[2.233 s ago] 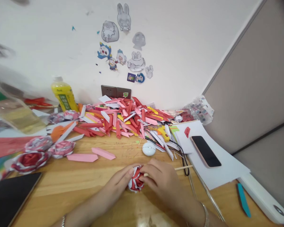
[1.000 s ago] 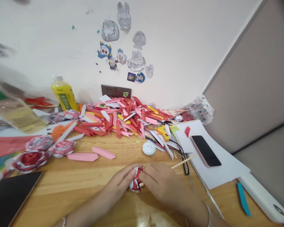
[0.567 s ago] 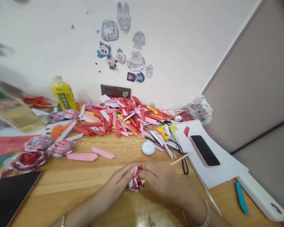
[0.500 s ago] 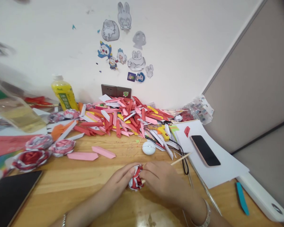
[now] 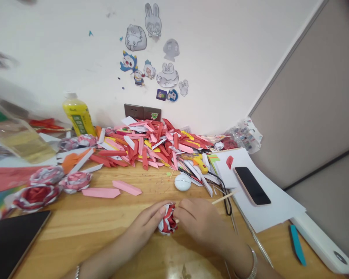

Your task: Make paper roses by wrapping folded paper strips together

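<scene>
Evidently, at left, three round pink, red and white paper rosettes (image 5: 75, 181) are finished; at centre, heaped folded coloured-paper strips (image 5: 151, 149) are left loose. At lower centre, by the left hand (image 5: 150, 217), a red-and-white paper rosette (image 5: 167, 223) is cupped; by the right hand (image 5: 195, 219), a slender pale wooden stick (image 5: 222, 198) is gripped, its attachment unclear.

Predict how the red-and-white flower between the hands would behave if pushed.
The red-and-white flower is probably light, since it looks like folded paper. Its layered folds would likely crease if the left hand pressed hard. It could roll, given its rounded outline.
</scene>
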Available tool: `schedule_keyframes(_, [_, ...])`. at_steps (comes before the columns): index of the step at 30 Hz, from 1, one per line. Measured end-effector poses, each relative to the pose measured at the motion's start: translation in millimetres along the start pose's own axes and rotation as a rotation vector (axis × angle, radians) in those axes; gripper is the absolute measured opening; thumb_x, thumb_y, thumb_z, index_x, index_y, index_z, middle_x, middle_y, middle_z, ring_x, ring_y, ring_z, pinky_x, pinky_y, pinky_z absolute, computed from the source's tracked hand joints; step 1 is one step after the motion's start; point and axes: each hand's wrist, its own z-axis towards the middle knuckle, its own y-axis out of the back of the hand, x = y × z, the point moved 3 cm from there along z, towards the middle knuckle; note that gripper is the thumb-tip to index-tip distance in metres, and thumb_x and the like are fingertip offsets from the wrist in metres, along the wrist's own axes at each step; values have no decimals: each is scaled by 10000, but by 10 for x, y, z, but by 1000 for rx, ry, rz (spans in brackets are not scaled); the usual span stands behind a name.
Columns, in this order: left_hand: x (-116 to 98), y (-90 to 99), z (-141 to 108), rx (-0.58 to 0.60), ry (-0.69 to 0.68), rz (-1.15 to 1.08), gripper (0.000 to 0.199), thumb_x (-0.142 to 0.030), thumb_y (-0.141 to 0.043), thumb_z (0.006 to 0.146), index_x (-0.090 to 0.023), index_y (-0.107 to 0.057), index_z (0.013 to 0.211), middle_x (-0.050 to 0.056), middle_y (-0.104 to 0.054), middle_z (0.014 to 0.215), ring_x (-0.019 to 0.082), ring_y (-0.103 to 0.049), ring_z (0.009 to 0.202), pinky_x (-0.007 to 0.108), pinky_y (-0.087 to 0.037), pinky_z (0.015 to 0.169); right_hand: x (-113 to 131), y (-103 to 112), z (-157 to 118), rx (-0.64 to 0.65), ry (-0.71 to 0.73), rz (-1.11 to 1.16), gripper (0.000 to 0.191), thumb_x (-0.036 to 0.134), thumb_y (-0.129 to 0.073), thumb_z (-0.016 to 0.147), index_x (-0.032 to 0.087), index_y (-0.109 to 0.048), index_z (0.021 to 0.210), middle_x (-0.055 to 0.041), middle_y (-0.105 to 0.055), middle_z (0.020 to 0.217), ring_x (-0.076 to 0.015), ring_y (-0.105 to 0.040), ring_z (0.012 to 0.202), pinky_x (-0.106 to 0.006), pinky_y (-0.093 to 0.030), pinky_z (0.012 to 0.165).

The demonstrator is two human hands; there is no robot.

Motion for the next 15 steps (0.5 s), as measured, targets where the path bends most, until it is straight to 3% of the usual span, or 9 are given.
schedule_keyframes(6, [24,9,3,-26,11,0,406,-414,-403,867,-185,-612,1128,50,-631,1216,211,-543,1123,316,-364,1025,46,26,6,-95,-3,11,267,169,-361,924,148,-574,764,-33,-541,642,-163,-445,571,-297,-275,499])
schedule_keyframes(15, [22,9,21,-38,44,-9,417,-440,-404,851,-192,-620,1107,45,-630,1215,223,-518,1150,331,-337,1045,90,47,11,-112,26,17,261,134,-332,930,128,-583,858,-46,-556,653,-171,-460,581,-296,-294,505])
